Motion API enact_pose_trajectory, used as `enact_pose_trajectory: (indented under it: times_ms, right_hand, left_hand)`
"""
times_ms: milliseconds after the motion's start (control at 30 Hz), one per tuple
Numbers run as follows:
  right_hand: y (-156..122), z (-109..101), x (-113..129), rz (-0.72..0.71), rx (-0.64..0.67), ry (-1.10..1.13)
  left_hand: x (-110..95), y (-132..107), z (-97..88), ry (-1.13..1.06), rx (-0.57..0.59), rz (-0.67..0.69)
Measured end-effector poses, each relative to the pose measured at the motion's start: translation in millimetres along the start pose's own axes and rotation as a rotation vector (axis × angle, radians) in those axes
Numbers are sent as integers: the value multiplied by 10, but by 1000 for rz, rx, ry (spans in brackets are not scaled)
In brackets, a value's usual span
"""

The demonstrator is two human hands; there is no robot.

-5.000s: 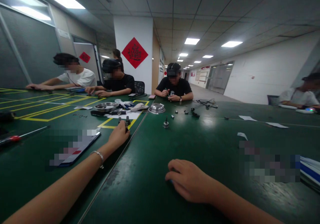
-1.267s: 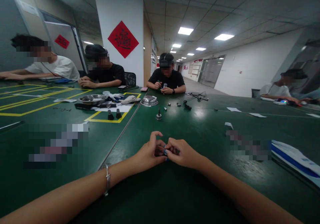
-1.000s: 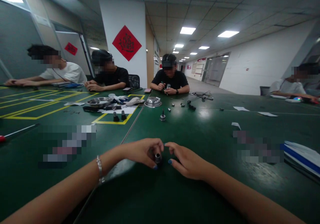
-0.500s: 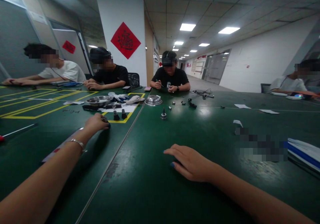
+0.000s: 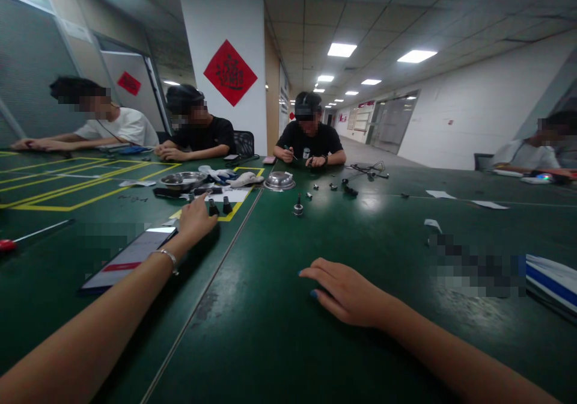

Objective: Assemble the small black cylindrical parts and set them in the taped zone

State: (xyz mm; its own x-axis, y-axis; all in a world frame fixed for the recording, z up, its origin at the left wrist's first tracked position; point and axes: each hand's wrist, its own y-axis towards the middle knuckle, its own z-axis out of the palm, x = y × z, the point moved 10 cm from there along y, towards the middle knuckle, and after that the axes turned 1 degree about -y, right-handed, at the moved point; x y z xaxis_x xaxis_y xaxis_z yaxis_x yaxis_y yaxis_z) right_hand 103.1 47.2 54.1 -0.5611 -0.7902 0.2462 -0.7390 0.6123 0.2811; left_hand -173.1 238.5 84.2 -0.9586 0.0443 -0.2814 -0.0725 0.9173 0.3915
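Observation:
My left hand point(image 5: 197, 216) is stretched forward over the green table, its fingers spread beside a group of small black tapered parts. Just right of its fingers stand two of these, one black part point(image 5: 213, 207) and another black part point(image 5: 226, 205); the grey top of a third point(image 5: 192, 198) shows behind the hand. I see nothing held in it. Under my left forearm lies a smartphone point(image 5: 130, 260) with its screen lit. My right hand point(image 5: 345, 293) rests on the table, thumb and fingers apart, holding nothing. A small round metal part with an upright stem point(image 5: 298, 208) stands beyond it.
A metal bowl point(image 5: 183, 180), white gloves point(image 5: 246, 180) and an upturned metal dish point(image 5: 279, 180) sit farther back. A red-handled screwdriver point(image 5: 40, 232) lies left. Small parts and a cable point(image 5: 369, 168) are scattered ahead. Several people sit around the table.
My left hand has let go of a black part, which stands behind it, and has shifted slightly right with its fingers spread. More of the phone shows. My right hand stays in place.

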Motion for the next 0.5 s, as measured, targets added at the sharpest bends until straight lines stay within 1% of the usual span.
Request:
enact_pose_trajectory:
  times_ms: [133,200,300,400,500]
  right_hand:
    - [8,12,9,-9,14,-14]
    - [10,13,14,-11,20,-22]
    - [12,22,24,-16,33,-41]
    - [17,37,35,-28,39,-56]
    - [19,47,40,-34,32,-66]
  left_hand:
    - [-95,-2,111,23,23,42]
    - [-119,-1,134,24,26,60]
    - [-134,1,112,9,11,72]
    - [-117,9,69,-29,-22,50]
    - [-80,32,62,-95,-46,24]
